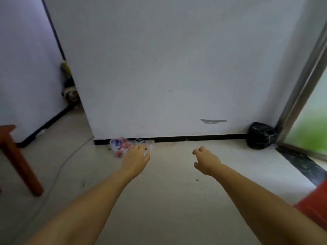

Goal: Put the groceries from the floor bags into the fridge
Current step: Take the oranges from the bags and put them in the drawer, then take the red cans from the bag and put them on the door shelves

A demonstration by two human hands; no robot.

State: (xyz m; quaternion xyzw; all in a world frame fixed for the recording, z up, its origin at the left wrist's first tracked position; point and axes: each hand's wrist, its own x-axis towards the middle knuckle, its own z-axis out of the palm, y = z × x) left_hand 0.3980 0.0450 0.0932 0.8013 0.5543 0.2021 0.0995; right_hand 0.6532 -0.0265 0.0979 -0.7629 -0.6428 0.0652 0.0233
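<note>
A clear plastic bag [123, 145] with red and blue packets inside lies on the floor against the white wall's black skirting. My left hand [137, 157] reaches over its right part with fingers spread, holding nothing; whether it touches the plastic is unclear. My right hand [206, 160] hovers over bare floor to the right, fingers loosely curled and apart, holding nothing. A tied black plastic bag [261, 135] sits in the corner by the door frame at the right. No fridge is in view.
A red-brown wooden furniture leg [19, 161] stands at the left. A thin white cable [70, 156] runs across the floor beside it. Dark clutter [69, 85] sits in the gap behind the wall. A metal door frame [304, 85] and dark threshold are at the right.
</note>
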